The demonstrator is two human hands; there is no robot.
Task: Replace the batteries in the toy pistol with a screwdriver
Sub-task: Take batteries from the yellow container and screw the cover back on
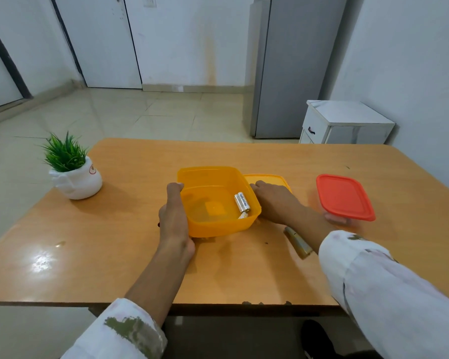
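Already lidless: orange tub (218,227) (batteries (241,203) inside)

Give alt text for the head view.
The left hand and right hand hold the sides of an open orange box containing batteries on a wooden table. Its lid and a red-lidded container lie to the right; a potted plant stands left.

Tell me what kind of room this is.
Likely a home kitchen or dining corner: a tall grey refrigerator by the wall, a small white cabinet beside it, and a wooden table on a tiled floor.
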